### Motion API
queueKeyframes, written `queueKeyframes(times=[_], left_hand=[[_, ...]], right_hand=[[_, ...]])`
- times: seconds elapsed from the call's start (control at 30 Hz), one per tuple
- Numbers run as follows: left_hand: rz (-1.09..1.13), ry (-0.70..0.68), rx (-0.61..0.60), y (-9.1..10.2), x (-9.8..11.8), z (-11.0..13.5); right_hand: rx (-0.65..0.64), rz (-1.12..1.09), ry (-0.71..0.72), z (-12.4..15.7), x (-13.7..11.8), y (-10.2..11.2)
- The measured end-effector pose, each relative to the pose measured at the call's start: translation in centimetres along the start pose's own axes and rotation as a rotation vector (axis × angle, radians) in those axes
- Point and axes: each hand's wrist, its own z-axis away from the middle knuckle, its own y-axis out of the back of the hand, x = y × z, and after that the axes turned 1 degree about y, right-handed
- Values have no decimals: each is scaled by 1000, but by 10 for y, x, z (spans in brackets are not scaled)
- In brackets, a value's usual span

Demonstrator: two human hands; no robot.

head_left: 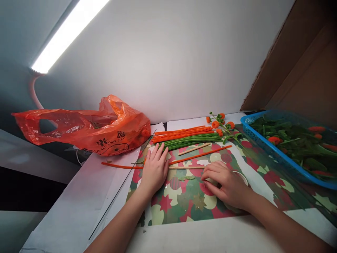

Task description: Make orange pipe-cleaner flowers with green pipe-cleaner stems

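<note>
My left hand lies flat, fingers stretched, across a long orange pipe cleaner and the left part of a thin pale stick. A small flower-like orange tip on a dark stem shows just left of its fingers. At the stick's right end is my right hand, its fingers loosely bent and its thumb apart; whether the fingertips touch the stick I cannot tell. Partly hidden behind this hand is a white ring. Beyond the hands lie a green pipe cleaner bundle, an orange bundle and a short pale stick.
A red plastic bag stands at the back left, under a lit lamp. A thin dark rod slants along the left side. Orange flowers lie at the back, near a blue basket of greenery. Patterned paper covers the table.
</note>
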Motion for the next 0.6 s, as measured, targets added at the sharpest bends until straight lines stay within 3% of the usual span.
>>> queueKeyframes(times=[0.1, 0.23, 0.37, 0.47, 0.6], left_hand=[[1, 22, -44, -3, -6, -3], [15, -6, 64, 0, -6, 0], [-9, -25, 58, 8, -5, -3], [-50, 16, -16, 11, -10, -24], [-79, 67, -85, 5, -24, -74]], right_hand=[[4, -27, 10, 0, -2, -3], [8, -44, 5, 0, -1, -5], [24, -61, 14, -1, 0, -7], [43, -79, 27, -1, 1, -8], [57, -72, 18, 0, 4, -10]])
